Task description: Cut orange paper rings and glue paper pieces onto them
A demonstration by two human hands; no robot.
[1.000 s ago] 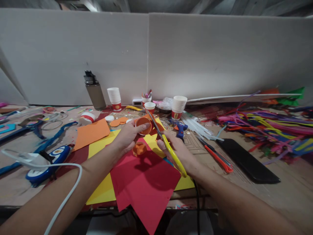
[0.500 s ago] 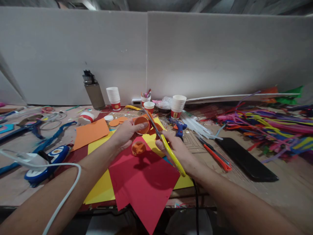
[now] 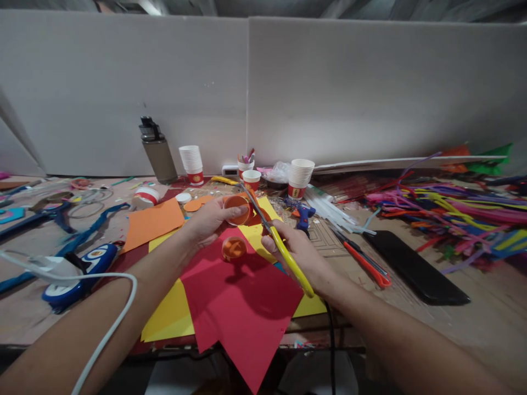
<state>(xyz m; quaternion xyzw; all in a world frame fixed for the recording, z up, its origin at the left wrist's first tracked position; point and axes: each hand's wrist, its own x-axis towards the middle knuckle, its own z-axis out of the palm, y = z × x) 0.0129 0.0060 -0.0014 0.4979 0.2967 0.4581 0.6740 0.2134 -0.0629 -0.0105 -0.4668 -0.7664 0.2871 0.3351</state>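
Note:
My left hand (image 3: 211, 222) is closed around a small round orange cup (image 3: 236, 212), its thumb over the rim and the open end facing me. My right hand (image 3: 298, 249) grips a pair of scissors with yellow handles (image 3: 290, 262). The blades point up and left, right beside the cup and some orange paper; whether they touch the cup I cannot tell. Just below my hands, a second small orange cup (image 3: 234, 249) stands on a red paper sheet (image 3: 247, 307). Yellow sheets (image 3: 171, 315) lie beneath the red one.
Behind my hands stand stacked paper cups (image 3: 301, 178), another cup stack (image 3: 191, 164) and a bottle (image 3: 158, 153). To the right are a blue glue gun (image 3: 303, 215), red-handled scissors (image 3: 366, 263), a black phone (image 3: 415, 269) and colourful pipe cleaners (image 3: 453, 214). A white cable (image 3: 127, 307) crosses my left forearm.
Both hands stay almost in place. The scissor blades and the orange paper beside them have shifted slightly. The cup is still in my left hand.

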